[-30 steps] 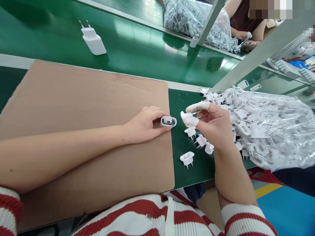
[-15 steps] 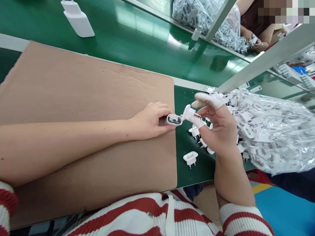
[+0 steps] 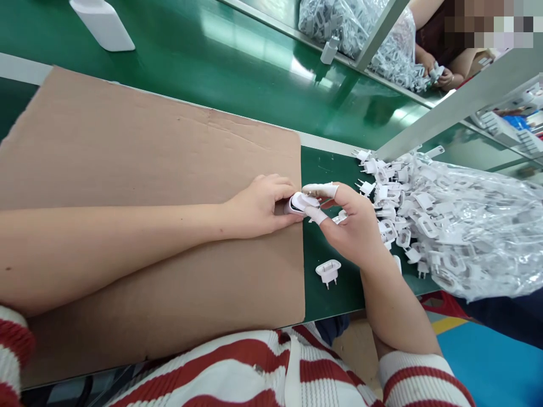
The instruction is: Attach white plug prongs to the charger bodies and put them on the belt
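Observation:
My left hand (image 3: 263, 204) rests on the cardboard, its fingers wrapped round a white charger housing (image 3: 292, 210) at the board's right edge. The housing's open end faces right. My right hand (image 3: 345, 217), with white covers on thumb and finger, pinches a white plug cap (image 3: 306, 201) against that open end. The cap sits tilted, and a dark gap shows along its rim. Its pins are hidden by my fingers. One loose plug cap (image 3: 328, 273) with two pins stands on the green surface below my right hand.
A brown cardboard sheet (image 3: 169, 152) covers much of the green bench (image 3: 237, 68). To the right, loose plug caps spill from a clear plastic bag (image 3: 487, 226). A white charger (image 3: 104, 25) lies far left. Beyond a metal post (image 3: 458, 96), another person's hands (image 3: 439, 73) hold white parts.
My right hand has moved left and brought the plug cap onto the housing's open end. My left hand keeps its place. The far white chargers have shifted left along the green surface.

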Demonstrator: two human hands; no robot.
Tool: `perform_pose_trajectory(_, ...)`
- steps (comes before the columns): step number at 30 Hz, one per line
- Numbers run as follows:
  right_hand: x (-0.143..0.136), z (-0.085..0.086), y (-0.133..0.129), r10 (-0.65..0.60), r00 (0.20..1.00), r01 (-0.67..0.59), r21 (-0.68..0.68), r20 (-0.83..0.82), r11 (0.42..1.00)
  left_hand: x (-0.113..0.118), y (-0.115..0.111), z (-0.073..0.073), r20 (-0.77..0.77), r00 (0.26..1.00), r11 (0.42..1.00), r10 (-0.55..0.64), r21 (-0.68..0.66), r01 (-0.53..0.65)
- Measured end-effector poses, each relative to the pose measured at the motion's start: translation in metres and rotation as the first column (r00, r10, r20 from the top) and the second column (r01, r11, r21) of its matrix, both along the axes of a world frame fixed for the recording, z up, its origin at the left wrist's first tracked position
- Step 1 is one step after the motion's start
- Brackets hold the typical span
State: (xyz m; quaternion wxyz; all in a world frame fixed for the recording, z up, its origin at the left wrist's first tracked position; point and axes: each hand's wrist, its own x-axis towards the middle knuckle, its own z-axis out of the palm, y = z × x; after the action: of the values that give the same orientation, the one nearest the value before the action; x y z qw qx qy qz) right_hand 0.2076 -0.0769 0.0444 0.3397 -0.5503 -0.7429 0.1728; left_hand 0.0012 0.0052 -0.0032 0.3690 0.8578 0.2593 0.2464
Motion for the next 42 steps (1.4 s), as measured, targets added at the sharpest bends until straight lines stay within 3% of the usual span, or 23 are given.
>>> perform_pose_trajectory(5, -0.001, 0.009, -0.008, -0.107, 0.994, 0.102, 0.138, 0.033, 0.985, 0.0, 0.0, 0.003, -0.006, 1.0, 1.0, 0.0, -0.01, 0.0)
perform_pose_trajectory(10, -0.003, -0.002, -0.003, 0.001, 0.987, -0.03, 0.176, 0.161, 0.984, 0.001, 0.0, 0.002, 0.038, 0.999, 1.0, -0.004, -0.012, 0.004)
perform_pose_trajectory(15, -0.007, -0.006, 0.0, -0.015, 0.963, -0.036, 0.185, 0.269, 0.982, 0.002, 0.001, 0.001, 0.046, 0.999, 1.0, -0.014, -0.003, 0.014)
perform_pose_trajectory(23, -0.004, -0.003, -0.004, -0.043, 0.974, -0.005, 0.213, 0.222, 0.977, 0.001, 0.001, 0.002, 0.017, 1.0, 1.0, 0.002, -0.015, -0.002)
perform_pose_trajectory(32, -0.008, -0.009, 0.001, -0.07, 0.948, -0.032, 0.311, 0.31, 0.95, 0.001, 0.001, -0.001, 0.05, 0.999, 1.0, -0.006, -0.006, 0.006)
perform_pose_trajectory(42, -0.003, -0.009, 0.006, -0.027, 0.933, -0.085, 0.293, 0.358, 0.952, 0.002, 0.001, -0.003, 0.084, 0.996, 1.0, 0.0, 0.015, -0.001)
